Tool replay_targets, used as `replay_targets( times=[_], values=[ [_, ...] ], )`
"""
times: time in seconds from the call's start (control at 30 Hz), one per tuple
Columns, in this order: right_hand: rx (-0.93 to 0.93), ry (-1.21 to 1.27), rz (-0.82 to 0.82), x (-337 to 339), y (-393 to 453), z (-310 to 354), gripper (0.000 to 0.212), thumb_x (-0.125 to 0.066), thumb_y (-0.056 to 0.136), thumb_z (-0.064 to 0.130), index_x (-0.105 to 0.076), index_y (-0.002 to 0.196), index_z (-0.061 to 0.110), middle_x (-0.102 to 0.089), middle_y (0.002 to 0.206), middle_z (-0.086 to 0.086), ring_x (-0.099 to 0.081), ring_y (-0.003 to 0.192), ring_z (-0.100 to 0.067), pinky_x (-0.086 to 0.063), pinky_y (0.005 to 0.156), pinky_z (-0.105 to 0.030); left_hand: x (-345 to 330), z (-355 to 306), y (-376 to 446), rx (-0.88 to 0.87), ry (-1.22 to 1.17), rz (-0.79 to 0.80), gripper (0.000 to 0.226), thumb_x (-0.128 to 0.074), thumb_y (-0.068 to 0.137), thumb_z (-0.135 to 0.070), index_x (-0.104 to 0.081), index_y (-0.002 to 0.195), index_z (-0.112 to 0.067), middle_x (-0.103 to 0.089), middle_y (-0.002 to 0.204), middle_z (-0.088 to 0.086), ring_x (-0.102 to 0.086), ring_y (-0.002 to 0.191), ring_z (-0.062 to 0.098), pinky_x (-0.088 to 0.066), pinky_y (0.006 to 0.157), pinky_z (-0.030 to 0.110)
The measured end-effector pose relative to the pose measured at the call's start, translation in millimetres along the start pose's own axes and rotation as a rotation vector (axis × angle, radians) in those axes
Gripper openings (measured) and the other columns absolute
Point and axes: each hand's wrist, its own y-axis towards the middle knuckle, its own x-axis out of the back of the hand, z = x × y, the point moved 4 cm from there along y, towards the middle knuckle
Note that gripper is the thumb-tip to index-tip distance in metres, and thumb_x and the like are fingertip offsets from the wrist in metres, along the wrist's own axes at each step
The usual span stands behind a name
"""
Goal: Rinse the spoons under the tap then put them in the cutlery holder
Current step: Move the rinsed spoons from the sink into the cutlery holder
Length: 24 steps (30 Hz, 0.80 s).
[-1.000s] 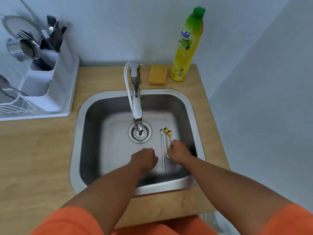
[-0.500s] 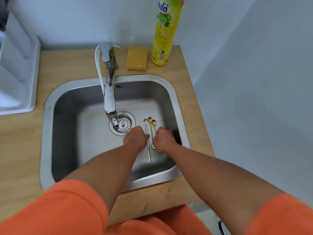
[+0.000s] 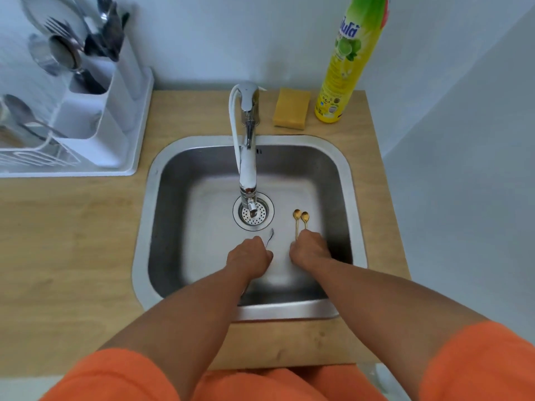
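Observation:
Both hands are down in the steel sink [image 3: 346, 180]. My left hand [image 3: 249, 257] is closed on the handle of a thin silver spoon [image 3: 270, 236], whose bowl end sticks up toward the drain. My right hand [image 3: 309, 250] is closed over the handle ends of two gold spoons [image 3: 301, 219], whose bowls lie side by side on the sink floor. The chrome tap [image 3: 247, 157] reaches over the drain [image 3: 254, 213]; no water is visible. The white cutlery holder [image 3: 95, 111] stands at the far left with forks and spoons in it.
A yellow sponge [image 3: 291, 112] and a yellow-green dish soap bottle [image 3: 346, 68] stand behind the sink on the wooden counter [image 3: 72, 241]. The holder sits on a white drying rack tray [image 3: 136, 157]. A grey wall rises to the right of the counter.
My left hand has taken the silver spoon off the sink floor and lifted it leftward, away from the gold pair. My right hand stays on the gold spoons. The camera has shifted.

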Motion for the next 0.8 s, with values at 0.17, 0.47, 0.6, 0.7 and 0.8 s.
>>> replay_targets(
  times=[0.17, 0.47, 0.6, 0.7, 0.8],
  values=[
    [0.011, -0.032, 0.038, 0, -2, 9, 0.015, -0.057, 0.1, 0.024, -0.064, 0.099, 0.011, -0.066, 0.101, -0.007, -0.067, 0.093, -0.027, -0.051, 0.07, -0.031, 57, 43, -17, 0.071, -0.042, -0.118, 0.027, -0.044, 0.096, -0.039, -0.049, 0.102, -0.014, -0.066, 0.114, 0.013, -0.056, 0.088, 0.032, -0.041, 0.074, 0.037],
    [0.099, -0.02, 0.109, -18, -21, 51, 0.018, -0.061, 0.09, 0.033, -0.059, 0.084, 0.016, -0.058, 0.082, 0.0, -0.063, 0.08, -0.023, -0.046, 0.065, -0.028, 207, 117, -86, -0.058, -0.353, -0.609, 0.019, -0.047, 0.084, -0.039, -0.049, 0.079, -0.021, -0.061, 0.071, 0.001, -0.057, 0.066, 0.027, -0.044, 0.06, 0.039],
    [0.171, -0.018, 0.095, -35, -36, 79, 0.017, -0.061, 0.086, 0.033, -0.056, 0.077, 0.019, -0.061, 0.08, 0.002, -0.061, 0.072, -0.019, -0.045, 0.059, -0.027, 251, 155, -111, -0.09, -0.425, -0.769, 0.014, -0.055, 0.091, -0.022, -0.048, 0.081, -0.014, -0.063, 0.073, 0.012, -0.061, 0.069, 0.038, -0.049, 0.062, 0.05],
    [0.222, -0.052, 0.096, -41, -44, 100, 0.018, -0.058, 0.083, 0.035, -0.057, 0.081, 0.018, -0.062, 0.088, 0.0, -0.065, 0.085, -0.025, -0.048, 0.067, -0.029, 277, 174, -126, -0.124, -0.452, -0.896, 0.013, -0.056, 0.095, -0.021, -0.048, 0.086, -0.017, -0.063, 0.074, 0.008, -0.066, 0.06, 0.026, -0.053, 0.058, 0.047],
    [0.289, -0.091, 0.055, -42, -48, 119, 0.017, -0.056, 0.082, 0.037, -0.055, 0.084, 0.019, -0.067, 0.099, -0.005, -0.067, 0.095, -0.03, -0.043, 0.07, -0.03, 308, 181, -133, -0.179, -0.5, -1.047, 0.008, -0.055, 0.1, -0.025, -0.049, 0.095, -0.022, -0.066, 0.082, 0.007, -0.072, 0.06, 0.013, -0.06, 0.053, 0.042]
  ],
)
